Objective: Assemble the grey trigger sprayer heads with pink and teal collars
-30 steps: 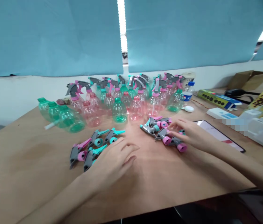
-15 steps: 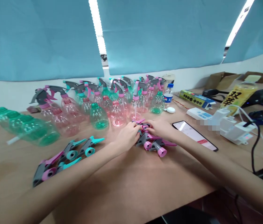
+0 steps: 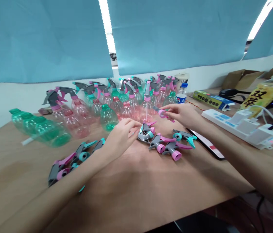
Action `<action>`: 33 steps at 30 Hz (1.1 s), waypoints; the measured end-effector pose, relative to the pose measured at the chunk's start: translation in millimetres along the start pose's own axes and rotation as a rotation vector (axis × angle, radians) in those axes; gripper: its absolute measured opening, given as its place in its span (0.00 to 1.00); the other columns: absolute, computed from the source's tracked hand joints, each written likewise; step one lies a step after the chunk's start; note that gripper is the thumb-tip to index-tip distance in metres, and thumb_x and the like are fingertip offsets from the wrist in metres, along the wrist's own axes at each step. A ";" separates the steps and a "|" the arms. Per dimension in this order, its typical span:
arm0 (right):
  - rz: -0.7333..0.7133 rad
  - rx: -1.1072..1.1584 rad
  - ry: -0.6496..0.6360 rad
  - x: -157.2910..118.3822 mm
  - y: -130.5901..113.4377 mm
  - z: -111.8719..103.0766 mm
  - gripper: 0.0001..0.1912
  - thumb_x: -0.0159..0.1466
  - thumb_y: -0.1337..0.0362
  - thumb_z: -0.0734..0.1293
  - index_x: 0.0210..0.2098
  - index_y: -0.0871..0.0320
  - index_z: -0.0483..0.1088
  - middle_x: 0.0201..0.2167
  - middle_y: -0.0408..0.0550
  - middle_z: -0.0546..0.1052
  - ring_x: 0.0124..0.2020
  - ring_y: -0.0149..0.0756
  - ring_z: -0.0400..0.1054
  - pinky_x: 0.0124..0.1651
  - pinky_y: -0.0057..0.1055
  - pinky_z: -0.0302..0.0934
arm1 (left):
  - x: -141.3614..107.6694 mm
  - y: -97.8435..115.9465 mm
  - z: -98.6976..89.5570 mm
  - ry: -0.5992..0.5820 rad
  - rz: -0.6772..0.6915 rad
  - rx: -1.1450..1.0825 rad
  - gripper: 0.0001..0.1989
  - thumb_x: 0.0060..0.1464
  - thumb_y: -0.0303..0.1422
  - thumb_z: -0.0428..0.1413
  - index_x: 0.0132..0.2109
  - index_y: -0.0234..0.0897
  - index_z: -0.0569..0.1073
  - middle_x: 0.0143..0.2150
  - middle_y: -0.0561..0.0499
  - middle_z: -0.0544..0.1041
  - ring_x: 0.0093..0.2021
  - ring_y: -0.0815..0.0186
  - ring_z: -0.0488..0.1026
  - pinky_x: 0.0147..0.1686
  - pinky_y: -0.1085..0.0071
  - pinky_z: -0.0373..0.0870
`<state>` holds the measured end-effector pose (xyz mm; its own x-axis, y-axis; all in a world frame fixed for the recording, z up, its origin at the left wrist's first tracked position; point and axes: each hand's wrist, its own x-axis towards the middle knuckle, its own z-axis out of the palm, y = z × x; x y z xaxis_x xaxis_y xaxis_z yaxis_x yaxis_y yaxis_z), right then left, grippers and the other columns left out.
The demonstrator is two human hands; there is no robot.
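My right hand (image 3: 183, 114) is raised off the table with its fingers pinched on a grey-and-pink trigger spray head (image 3: 162, 112). My left hand (image 3: 124, 134) is loosely curved, thumb apart from the fingers, its fingertips beside a grey-and-teal spray head (image 3: 144, 137). Nothing shows in its grasp. Around that one lie several more loose spray heads, among them a pink-collared one (image 3: 174, 151) and a teal one (image 3: 184, 137). A second group of spray heads (image 3: 61, 170) is partly covered by my left forearm.
Behind my hands stand several pink and green bottles, some open like the green one (image 3: 108, 118), others with sprayers fitted. Green bottles (image 3: 41, 127) lie at the left. To the right are a phone (image 3: 210, 145), a white power strip (image 3: 228, 124), a long box (image 3: 212, 99) and a yellow-labelled bottle (image 3: 259, 95).
My right hand has lifted a pink spray head from the pile and moved up and right. My left hand has drawn slightly left, off the pile. The view has shifted a little.
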<state>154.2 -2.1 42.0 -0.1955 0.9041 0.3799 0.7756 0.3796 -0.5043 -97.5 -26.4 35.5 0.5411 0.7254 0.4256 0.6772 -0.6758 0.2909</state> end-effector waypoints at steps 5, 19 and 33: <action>-0.340 0.125 -0.189 -29.3 -59.6 22.3 0.11 0.64 0.69 0.62 0.43 0.55 0.74 0.35 0.44 0.79 0.32 0.31 0.72 0.34 0.25 0.62 | -39.4 13.3 -12.6 0.119 0.025 0.004 0.21 0.55 0.32 0.56 0.56 0.38 0.63 0.52 0.45 0.69 0.53 0.57 0.66 0.50 0.59 0.66; -0.412 0.301 -0.466 -56.0 -60.5 100.5 0.07 0.68 0.69 0.57 0.41 0.56 0.66 0.39 0.47 0.75 0.39 0.36 0.71 0.41 0.32 0.64 | -100.9 -10.4 22.2 -0.165 -0.114 -0.073 0.15 0.57 0.28 0.55 0.52 0.40 0.66 0.47 0.49 0.71 0.48 0.60 0.68 0.46 0.64 0.68; -0.295 0.370 -0.220 -74.1 -67.7 110.7 0.02 0.62 0.68 0.63 0.35 0.58 0.67 0.30 0.45 0.72 0.29 0.32 0.66 0.29 0.27 0.62 | -104.2 -1.3 21.1 -0.079 -0.292 -0.245 0.12 0.56 0.29 0.56 0.48 0.41 0.71 0.45 0.50 0.71 0.44 0.62 0.69 0.45 0.66 0.66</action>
<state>49.7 -73.1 -37.9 -0.5259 0.7529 0.3957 0.4119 0.6325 -0.6560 -144.2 -98.3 -27.4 0.3867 0.8930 0.2302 0.6742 -0.4440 0.5901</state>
